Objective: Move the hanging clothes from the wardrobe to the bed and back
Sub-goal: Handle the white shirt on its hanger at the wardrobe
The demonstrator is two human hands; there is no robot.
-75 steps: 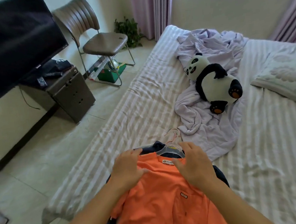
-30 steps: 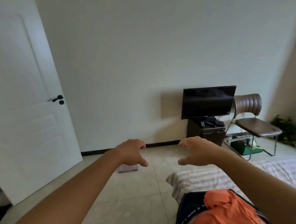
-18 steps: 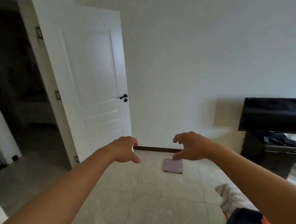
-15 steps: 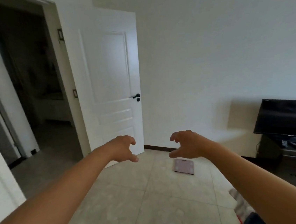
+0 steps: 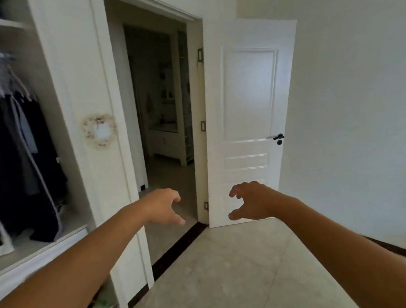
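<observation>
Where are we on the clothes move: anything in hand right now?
Nothing in hand: left hand and right hand are out in front, fingers loosely curled, no grip on anything. No bed in view, so what is done cannot be judged. Left: dark clothes hang on the wardrobe rail at far left, apart from both hands.

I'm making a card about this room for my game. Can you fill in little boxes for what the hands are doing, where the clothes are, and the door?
left hand: left hand empty, fingers loosely curled, held in the air
right hand: right hand empty, fingers loosely curled, held in the air
clothes: dark clothes hanging in the open wardrobe, far left
door: white door swung open
beyond door: dim room
</observation>
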